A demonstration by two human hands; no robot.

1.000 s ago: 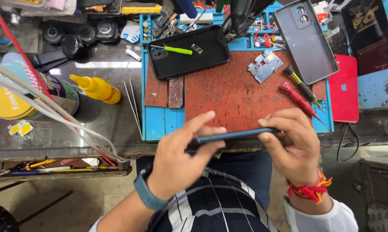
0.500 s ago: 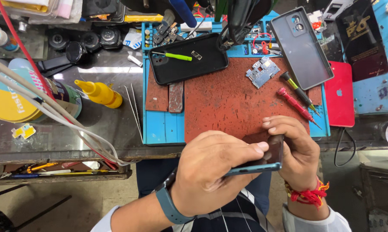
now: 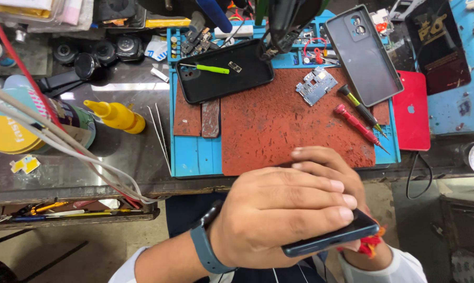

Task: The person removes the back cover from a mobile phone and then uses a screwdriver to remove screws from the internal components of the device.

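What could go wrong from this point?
The phone is held off the bench edge, over the lap, by the left hand and right hand; a slip could drop it. The board and screwdrivers lie loose on the mat and could be knocked.

1. The phone (image 3: pixel 331 238) lies under the left hand (image 3: pixel 279 212) and over the right hand (image 3: pixel 326 167), both clasping it.
2. Beyond the hands lies the work mat (image 3: pixel 279 120).
3. On the mat, far from the hands, sits a circuit board (image 3: pixel 315 85); two screwdrivers (image 3: pixel 360 115) lie to its right.
4. A squeeze bottle (image 3: pixel 116 115) lies well left of the hands.
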